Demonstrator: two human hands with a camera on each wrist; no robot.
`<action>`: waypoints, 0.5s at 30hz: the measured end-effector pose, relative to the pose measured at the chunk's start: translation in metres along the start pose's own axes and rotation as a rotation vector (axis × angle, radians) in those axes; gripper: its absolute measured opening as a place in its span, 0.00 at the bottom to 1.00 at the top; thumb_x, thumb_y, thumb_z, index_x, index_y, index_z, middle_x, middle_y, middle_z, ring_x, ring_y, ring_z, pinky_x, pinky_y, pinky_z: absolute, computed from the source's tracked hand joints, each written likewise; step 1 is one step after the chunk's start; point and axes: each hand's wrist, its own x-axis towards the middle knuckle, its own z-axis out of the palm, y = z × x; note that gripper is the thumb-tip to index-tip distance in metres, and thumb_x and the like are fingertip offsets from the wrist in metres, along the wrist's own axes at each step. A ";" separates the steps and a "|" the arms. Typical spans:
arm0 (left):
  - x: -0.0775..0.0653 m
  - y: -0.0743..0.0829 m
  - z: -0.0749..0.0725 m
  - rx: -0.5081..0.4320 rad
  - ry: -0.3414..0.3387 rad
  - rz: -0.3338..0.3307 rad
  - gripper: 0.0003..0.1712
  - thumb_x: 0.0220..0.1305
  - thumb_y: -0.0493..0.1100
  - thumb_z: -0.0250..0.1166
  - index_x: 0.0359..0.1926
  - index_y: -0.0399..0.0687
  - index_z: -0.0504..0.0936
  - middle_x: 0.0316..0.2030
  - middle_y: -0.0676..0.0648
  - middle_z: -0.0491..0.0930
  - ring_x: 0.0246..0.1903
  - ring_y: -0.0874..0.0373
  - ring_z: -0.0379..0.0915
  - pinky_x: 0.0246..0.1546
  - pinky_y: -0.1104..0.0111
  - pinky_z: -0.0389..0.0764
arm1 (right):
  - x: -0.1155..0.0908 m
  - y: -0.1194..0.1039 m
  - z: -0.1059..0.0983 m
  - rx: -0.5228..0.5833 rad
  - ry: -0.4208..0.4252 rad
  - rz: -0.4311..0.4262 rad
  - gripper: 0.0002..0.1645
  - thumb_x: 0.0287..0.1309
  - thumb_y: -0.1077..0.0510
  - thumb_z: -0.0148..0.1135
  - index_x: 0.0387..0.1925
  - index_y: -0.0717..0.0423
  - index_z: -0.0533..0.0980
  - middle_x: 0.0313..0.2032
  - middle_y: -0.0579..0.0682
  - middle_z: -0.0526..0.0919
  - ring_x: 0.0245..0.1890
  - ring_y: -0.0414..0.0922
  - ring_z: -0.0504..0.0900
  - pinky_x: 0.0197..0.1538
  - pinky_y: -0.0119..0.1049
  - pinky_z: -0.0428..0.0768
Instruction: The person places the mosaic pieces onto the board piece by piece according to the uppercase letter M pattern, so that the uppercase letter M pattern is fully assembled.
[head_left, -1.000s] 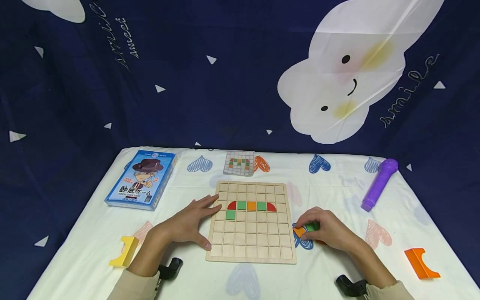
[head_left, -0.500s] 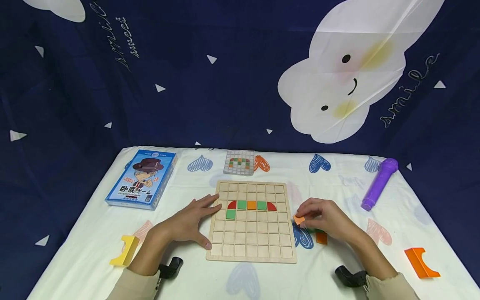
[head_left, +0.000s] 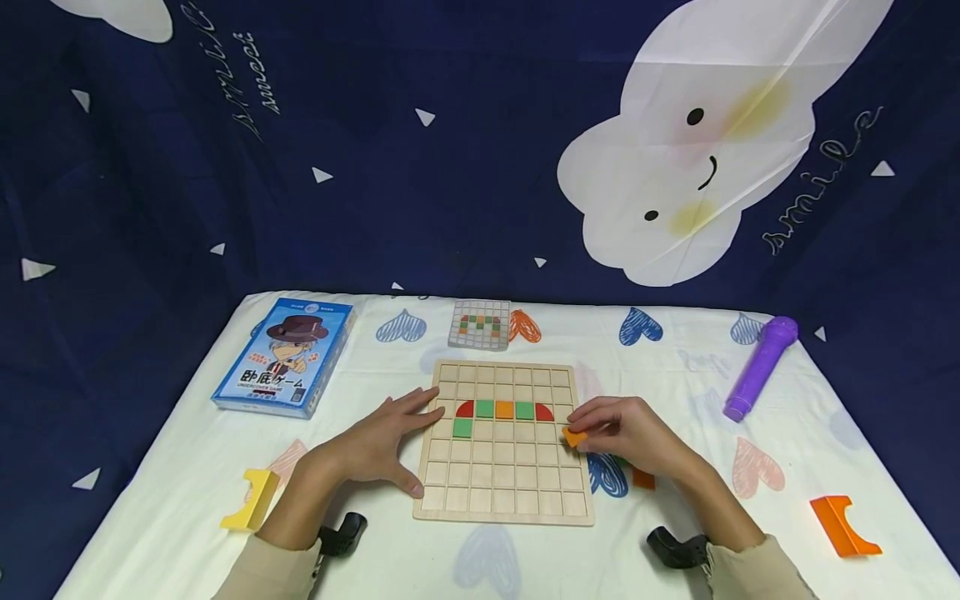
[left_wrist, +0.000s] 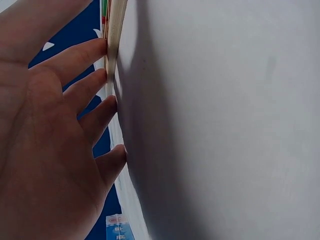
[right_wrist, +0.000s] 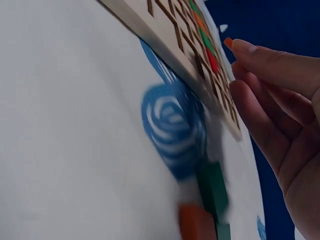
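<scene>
A wooden grid board (head_left: pixel 504 504) lies flat in the middle of the table. Across it runs a row of red, green and orange tiles, with one more green tile (head_left: pixel 462 427) below the row's left end. My left hand (head_left: pixel 375 442) rests at the board's left edge, fingers spread, fingertips touching it. My right hand (head_left: pixel 637 433) pinches an orange tile (head_left: pixel 574 437) between thumb and fingertips, held over the board's right edge. Under that hand lie a loose orange block (right_wrist: pixel 196 221) and green blocks (right_wrist: pixel 212 190), partly hidden in the head view.
A small pattern card (head_left: pixel 478 325) with a matching grid stands behind the board. At the left are a blue game box (head_left: pixel 285 358) and a yellow block (head_left: pixel 251 500). To the right lie a purple microphone-shaped object (head_left: pixel 761 368) and an orange notched block (head_left: pixel 845 527).
My right hand has lifted the orange tile from beside the loose blocks and carried it left, to the board's right edge. My left hand stays in place.
</scene>
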 end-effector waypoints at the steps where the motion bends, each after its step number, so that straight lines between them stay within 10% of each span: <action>1: 0.000 0.000 0.000 -0.002 0.001 0.003 0.66 0.34 0.60 0.85 0.74 0.42 0.67 0.82 0.42 0.51 0.81 0.37 0.42 0.80 0.35 0.44 | 0.002 -0.001 0.002 0.006 -0.008 0.004 0.13 0.55 0.57 0.76 0.44 0.49 0.89 0.49 0.49 0.89 0.48 0.31 0.84 0.44 0.26 0.86; 15: -0.001 0.001 -0.001 -0.004 0.000 0.005 0.66 0.35 0.59 0.85 0.75 0.41 0.67 0.82 0.42 0.51 0.82 0.37 0.42 0.80 0.36 0.44 | 0.034 -0.021 0.034 0.042 -0.084 -0.029 0.14 0.55 0.63 0.74 0.44 0.49 0.89 0.50 0.44 0.89 0.56 0.45 0.84 0.50 0.26 0.85</action>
